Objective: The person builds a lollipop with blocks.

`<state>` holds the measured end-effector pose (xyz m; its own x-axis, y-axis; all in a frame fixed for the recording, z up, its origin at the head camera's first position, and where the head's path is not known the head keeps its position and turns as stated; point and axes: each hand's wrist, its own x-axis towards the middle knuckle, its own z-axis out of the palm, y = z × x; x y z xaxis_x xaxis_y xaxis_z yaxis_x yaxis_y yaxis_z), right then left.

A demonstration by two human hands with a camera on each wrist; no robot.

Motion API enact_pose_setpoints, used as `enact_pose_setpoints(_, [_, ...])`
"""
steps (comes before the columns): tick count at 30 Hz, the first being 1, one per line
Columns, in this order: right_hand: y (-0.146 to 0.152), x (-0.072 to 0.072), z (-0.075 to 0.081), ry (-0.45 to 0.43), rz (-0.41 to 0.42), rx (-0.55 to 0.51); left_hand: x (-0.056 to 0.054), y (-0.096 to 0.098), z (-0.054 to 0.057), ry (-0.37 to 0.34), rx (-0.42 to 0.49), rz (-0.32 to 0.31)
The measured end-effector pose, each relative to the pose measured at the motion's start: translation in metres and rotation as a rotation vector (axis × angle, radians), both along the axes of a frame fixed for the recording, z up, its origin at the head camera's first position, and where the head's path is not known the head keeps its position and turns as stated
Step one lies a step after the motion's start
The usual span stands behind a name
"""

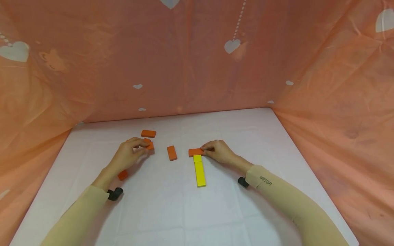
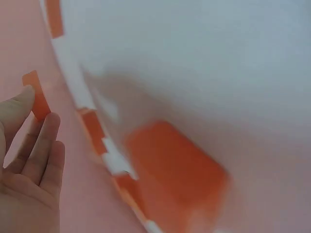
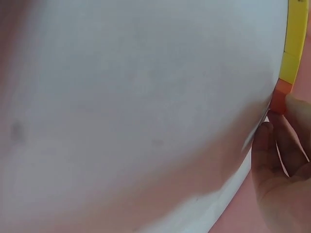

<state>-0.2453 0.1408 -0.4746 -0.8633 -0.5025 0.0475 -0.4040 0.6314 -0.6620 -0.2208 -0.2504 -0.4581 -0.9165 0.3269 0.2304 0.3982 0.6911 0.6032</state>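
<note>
Between thumb and fingertips, my left hand (image 1: 127, 153) pinches an orange block (image 1: 150, 146); the left wrist view shows the same block (image 2: 37, 94) held up near the thumb. My right hand (image 1: 220, 152) pinches the right end of another orange block (image 1: 195, 152), which lies crosswise on the table. That block's near side meets a yellow strip (image 1: 200, 172) of blocks running toward me, so together they look like a T. In the right wrist view the thumb and fingers are at the orange block (image 3: 280, 97), beside the yellow pieces (image 3: 291, 65).
A single orange block (image 1: 172, 153) lies between the hands. Another (image 1: 148, 133) is beyond the left hand, and one (image 1: 122, 175) sits partly under the left wrist. The white table (image 1: 215, 218) is bordered by orange cloth (image 1: 197, 68) with hearts at the back and sides.
</note>
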Motion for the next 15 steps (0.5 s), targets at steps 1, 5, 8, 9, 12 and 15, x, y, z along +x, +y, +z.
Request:
enact_pose_setpoints(1, [0.000,0.000,0.000,0.000,0.001,-0.001,0.000,0.003,0.002,-0.003,0.007,-0.001])
enact_pose_setpoints(5, [0.000,0.001,0.001,0.010,0.009,-0.001,-0.001,0.016,0.008,-0.018,0.028,-0.021])
enact_pose_setpoints(8, [-0.001,0.001,0.002,0.010,0.009,0.004,-0.002,0.026,0.012,-0.028,0.034,-0.039])
enact_pose_setpoints(9, [-0.001,0.001,0.002,0.006,0.008,0.003,-0.003,0.030,0.013,-0.028,0.031,-0.043])
enact_pose_setpoints(12, [-0.001,0.002,0.003,0.001,0.008,0.002,-0.005,0.040,0.015,-0.033,0.041,-0.058])
enact_pose_setpoints(15, [-0.001,0.002,0.003,0.003,0.009,0.003,-0.009,0.052,0.017,-0.035,0.052,-0.075])
